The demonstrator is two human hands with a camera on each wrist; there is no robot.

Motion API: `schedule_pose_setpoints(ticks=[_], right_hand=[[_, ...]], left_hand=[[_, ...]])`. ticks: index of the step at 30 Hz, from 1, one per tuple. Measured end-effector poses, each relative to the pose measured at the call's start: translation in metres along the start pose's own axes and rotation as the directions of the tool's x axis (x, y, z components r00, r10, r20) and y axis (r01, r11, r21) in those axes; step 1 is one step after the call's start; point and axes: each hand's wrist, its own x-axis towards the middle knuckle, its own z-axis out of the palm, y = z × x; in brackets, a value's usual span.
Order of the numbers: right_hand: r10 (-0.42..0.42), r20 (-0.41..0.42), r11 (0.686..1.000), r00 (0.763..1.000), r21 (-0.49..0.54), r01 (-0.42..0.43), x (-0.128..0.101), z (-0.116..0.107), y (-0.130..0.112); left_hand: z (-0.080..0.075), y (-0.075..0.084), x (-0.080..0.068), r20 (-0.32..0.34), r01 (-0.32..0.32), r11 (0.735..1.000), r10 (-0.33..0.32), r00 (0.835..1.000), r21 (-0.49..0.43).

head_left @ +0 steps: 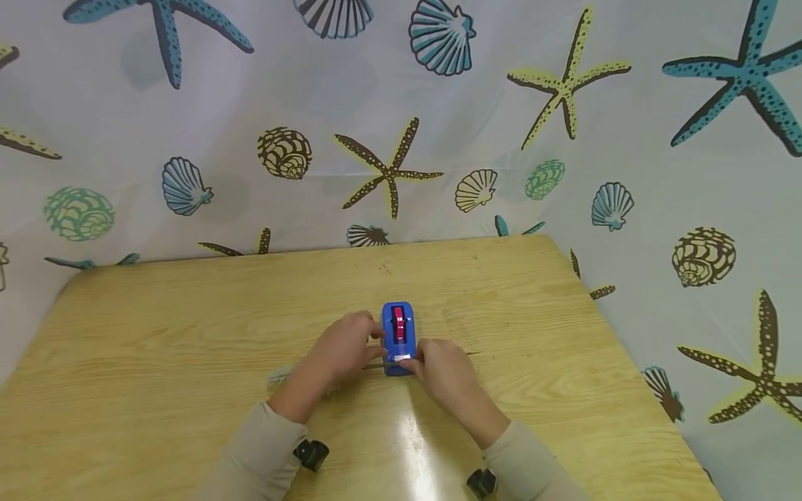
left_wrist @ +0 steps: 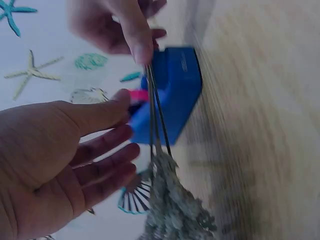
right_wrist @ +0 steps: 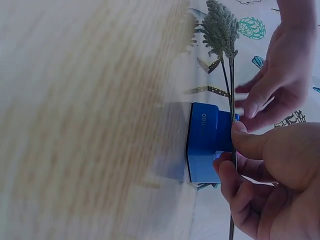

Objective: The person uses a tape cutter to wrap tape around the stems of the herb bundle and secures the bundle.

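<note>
A blue tape dispenser (head_left: 391, 350) with a pink-red roll core (head_left: 399, 323) stands on the table between the hands. My right hand (head_left: 447, 372) pinches the thin stems of a few grey-green flower sprigs (right_wrist: 220, 30) between thumb and fingers, at the dispenser's near end. Those stems lie crosswise, with the fluffy heads (left_wrist: 175, 200) out to the left, under the left forearm in the head view. Beside the dispenser's left side is my left hand (head_left: 347, 341), its fingers loosely spread and thumb apart from them. Whether its fingertips touch any tape I cannot tell.
The light wood table (head_left: 188, 334) reaches back to a white curtain (head_left: 238, 104) printed with starfish and shells, which also hangs along the right side. Small black devices (head_left: 311, 454) sit on both wrists, over pale sleeves.
</note>
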Motion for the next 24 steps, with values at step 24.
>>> schedule_pose_setpoints(ticks=[24], right_hand=[[0.005,0.007,0.999,1.0,-0.038,-0.004,0.0,0.001,0.002]], left_hand=[[0.001,-0.042,0.059,0.235,-0.178,0.931,0.26,0.937,-0.319]])
